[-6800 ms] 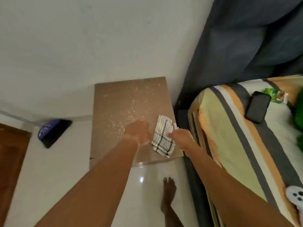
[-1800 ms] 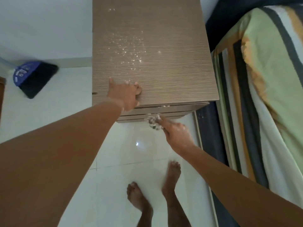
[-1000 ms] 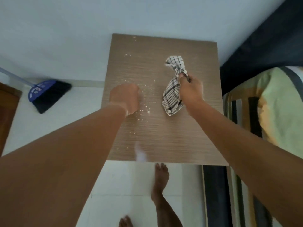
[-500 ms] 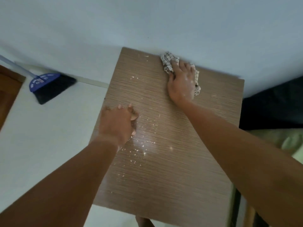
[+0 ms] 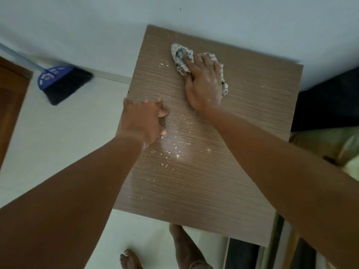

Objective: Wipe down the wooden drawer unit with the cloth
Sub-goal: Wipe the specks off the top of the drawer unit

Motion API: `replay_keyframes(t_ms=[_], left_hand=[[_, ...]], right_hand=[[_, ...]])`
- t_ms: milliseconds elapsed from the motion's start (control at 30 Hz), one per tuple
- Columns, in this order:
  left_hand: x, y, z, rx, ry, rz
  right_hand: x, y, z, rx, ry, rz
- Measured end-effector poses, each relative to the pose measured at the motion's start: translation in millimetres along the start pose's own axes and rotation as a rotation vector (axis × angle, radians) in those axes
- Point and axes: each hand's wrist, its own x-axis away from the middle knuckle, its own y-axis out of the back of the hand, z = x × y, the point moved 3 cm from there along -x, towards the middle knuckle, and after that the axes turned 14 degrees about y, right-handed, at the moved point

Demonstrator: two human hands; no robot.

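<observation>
The wooden drawer unit (image 5: 223,171) fills the middle of the view, seen from above; white crumbs (image 5: 174,148) are scattered over the centre of its top. My right hand (image 5: 204,84) lies flat on the checked cloth (image 5: 181,57), pressing it to the far part of the top near the wall. My left hand (image 5: 143,119) rests on the left edge of the top, fingers curled, with nothing in it that I can see.
A white wall runs behind the unit. A blue and black broom head (image 5: 62,82) leans on the floor at the left, beside a brown door (image 5: 9,98). A striped bed (image 5: 330,148) stands at the right. My bare feet (image 5: 184,247) are on the white tiles.
My right hand has drawn the cloth a little back from the far edge towards me. The left hand stays on the left edge.
</observation>
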Motion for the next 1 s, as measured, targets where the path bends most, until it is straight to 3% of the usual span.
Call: replay_keyframes(t_ms=[233, 400, 633, 767, 900, 1000], left_hand=[[8, -12, 15, 0.041, -0.098, -0.039], [70, -33, 65, 0.053, -0.252, -0.220], [129, -97, 115, -0.091, -0.257, -0.131], [134, -102, 117, -0.068, -0.233, -0.066], [130, -90, 114, -0.145, -0.268, -0.063], [125, -94, 112, -0.161, -0.258, -0.034]], right_hand=[[140, -7, 55, -0.038, 0.010, 0.028], [242, -18, 117, -0.080, 0.007, 0.032], [327, -45, 189, -0.130, 0.052, -0.048], [350, -51, 204, -0.035, 0.153, -0.127], [386, -50, 214, -0.090, 0.252, -0.036], [396, -37, 220, -0.156, 0.172, -0.053]])
